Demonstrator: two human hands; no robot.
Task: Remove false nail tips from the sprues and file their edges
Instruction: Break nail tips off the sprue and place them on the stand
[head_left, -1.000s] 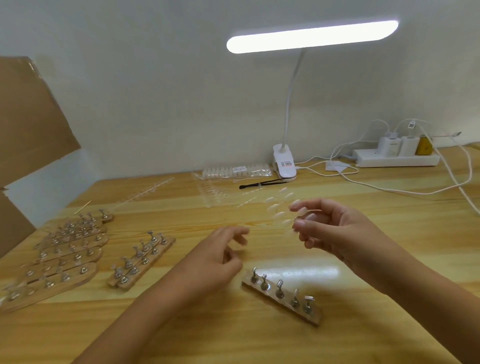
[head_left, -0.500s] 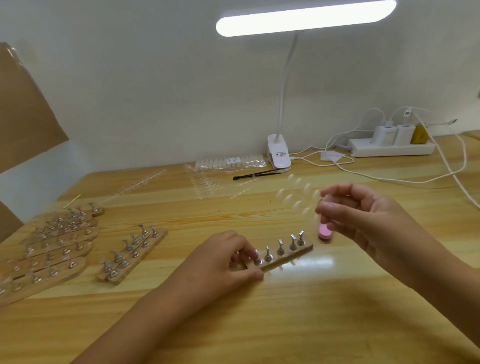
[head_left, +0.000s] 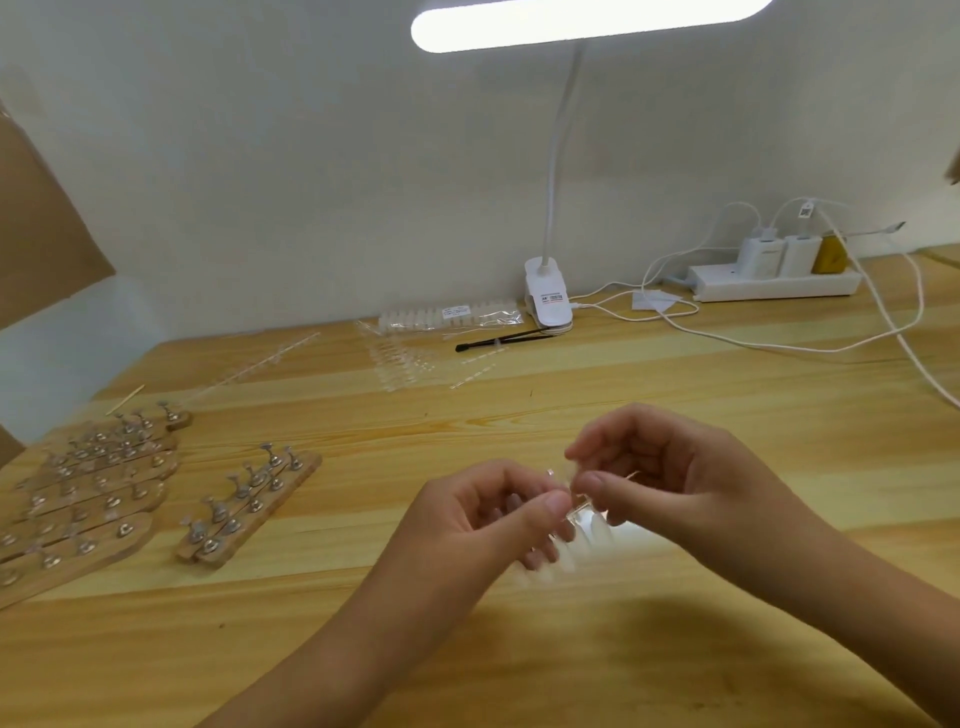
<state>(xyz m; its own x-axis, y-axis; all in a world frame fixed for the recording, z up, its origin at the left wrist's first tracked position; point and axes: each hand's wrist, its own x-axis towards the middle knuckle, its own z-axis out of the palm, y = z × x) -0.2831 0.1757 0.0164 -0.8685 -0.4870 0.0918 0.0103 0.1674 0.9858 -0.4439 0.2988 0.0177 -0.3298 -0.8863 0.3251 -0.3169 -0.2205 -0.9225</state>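
Observation:
Both hands meet above the middle of the wooden table (head_left: 675, 395). My right hand (head_left: 670, 467) pinches a clear sprue of false nail tips (head_left: 589, 525) between thumb and forefinger. My left hand (head_left: 488, 514) pinches the same sprue from the left, thumb tip against it. Several pale tips hang below the fingers, blurred. More clear sprues (head_left: 400, 366) lie flat at the back of the table. The wooden holder seen earlier under the hands is hidden.
Wooden nail-stand strips with metal pegs lie at left: a pair (head_left: 249, 504) and a larger stack (head_left: 88, 493). At the back stand a packet of tips (head_left: 447, 314), a black brush (head_left: 498, 340), a clip lamp (head_left: 548, 299) and a power strip (head_left: 774, 283) with trailing cables.
My left hand left the wooden peg holder and rose to the sprue. My right hand brought the sprue down and left to meet it. The pink block is out of sight.

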